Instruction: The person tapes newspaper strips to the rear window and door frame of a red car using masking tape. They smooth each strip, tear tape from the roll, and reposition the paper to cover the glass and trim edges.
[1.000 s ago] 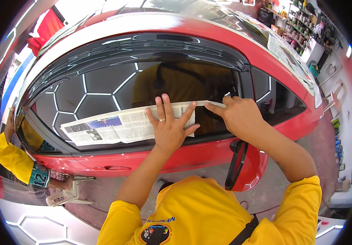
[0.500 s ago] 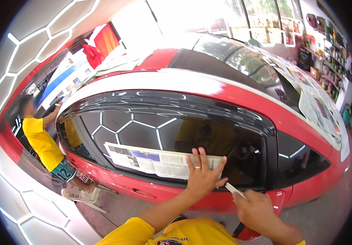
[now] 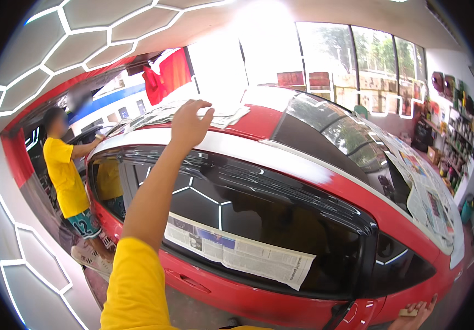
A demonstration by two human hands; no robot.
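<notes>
1. The left hand (image 3: 190, 124) is raised over the roof of the red car (image 3: 303, 181), fingers spread and empty, fingertips at the near edge of the loose newspaper sheets (image 3: 215, 113) lying flat on the glossy roof; whether it touches them is hard to tell.
2. The right hand (image 3: 413, 316) shows only at the lower edge, beside the red door mirror (image 3: 352, 316), and pinches a small flat tan piece (image 3: 407, 312); most of the hand is cut off.
3. A long strip of newsprint (image 3: 237, 250), matte and slightly creased, lies along the bottom of the dark, reflective side window (image 3: 259, 214), above the door.
4. More newspaper (image 3: 429, 198) covers the sloping windscreen, overlapping sheet on sheet.
5. Another person in a yellow shirt (image 3: 64, 170) stands at the car's far end with an arm on it; what that hand does is too small to make out.
6. Hexagonal light strips (image 3: 55, 49) line the ceiling and mirror in the glass.
</notes>
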